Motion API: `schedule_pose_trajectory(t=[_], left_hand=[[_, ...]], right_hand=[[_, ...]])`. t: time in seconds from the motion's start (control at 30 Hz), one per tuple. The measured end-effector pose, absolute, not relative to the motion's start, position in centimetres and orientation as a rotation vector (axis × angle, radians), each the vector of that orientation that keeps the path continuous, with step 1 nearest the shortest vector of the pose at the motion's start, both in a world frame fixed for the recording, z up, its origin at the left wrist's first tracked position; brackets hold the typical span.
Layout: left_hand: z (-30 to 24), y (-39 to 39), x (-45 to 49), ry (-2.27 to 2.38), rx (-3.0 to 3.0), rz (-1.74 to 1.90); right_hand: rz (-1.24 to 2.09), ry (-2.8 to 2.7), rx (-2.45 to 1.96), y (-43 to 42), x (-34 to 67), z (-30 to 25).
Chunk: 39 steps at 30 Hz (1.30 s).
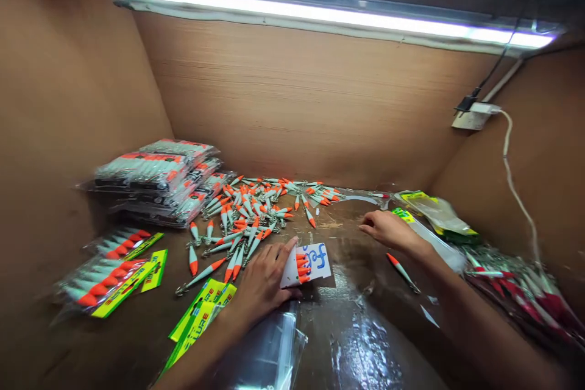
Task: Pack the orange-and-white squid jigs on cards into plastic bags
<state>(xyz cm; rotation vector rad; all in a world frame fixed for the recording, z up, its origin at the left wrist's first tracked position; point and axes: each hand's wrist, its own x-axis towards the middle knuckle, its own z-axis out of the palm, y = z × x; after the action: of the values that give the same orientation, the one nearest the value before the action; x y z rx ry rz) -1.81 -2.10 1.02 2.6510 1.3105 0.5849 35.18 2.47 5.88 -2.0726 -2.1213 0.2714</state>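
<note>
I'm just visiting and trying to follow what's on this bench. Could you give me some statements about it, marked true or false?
The left hand holds a white card. True.
The right hand grips scissors. False: it is open and holds nothing.
The loose lures have orange ends. True.
The packs are stacked at the right. False: they are at the left.
The lamp is off. False: it is lit.

Lures behind card, packs left
</note>
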Motion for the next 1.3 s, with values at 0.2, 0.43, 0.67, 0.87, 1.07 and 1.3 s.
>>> schedule_pose_trajectory(t=[0.2,0.43,0.67,0.87,1.07,1.3], left_hand=[[1.1,-1.9,-1.6,1.278,2.674,0.612],[0.4,-1.7,-1.4,1.288,2.678,0.607],[1.0,-2.1,-1.6,1.301,2.638,0.599],[1.5,-2.4,-1.8,1.334,2.612,0.59],[1.6,-2.5,-1.8,1.324,2.618,0.632],[1.6,-2.6,-1.6,1.35,2.644,0.623]], right_hand=[[0.513,-2.025,-2.314,-1.4,41.3,2.1],[1.13,-1.806,-1.544,-1.8,38.7,3.8],[1.207,-1.535,-1.233,-1.3,33.3,5.1],[1.206,-1.608,-1.162,0.1,29.9,3.5],[0.968,-1.822,-1.164,0.1,25.9,3.4],[0.356,-2.314,-1.126,1.1,21.0,2.7]])
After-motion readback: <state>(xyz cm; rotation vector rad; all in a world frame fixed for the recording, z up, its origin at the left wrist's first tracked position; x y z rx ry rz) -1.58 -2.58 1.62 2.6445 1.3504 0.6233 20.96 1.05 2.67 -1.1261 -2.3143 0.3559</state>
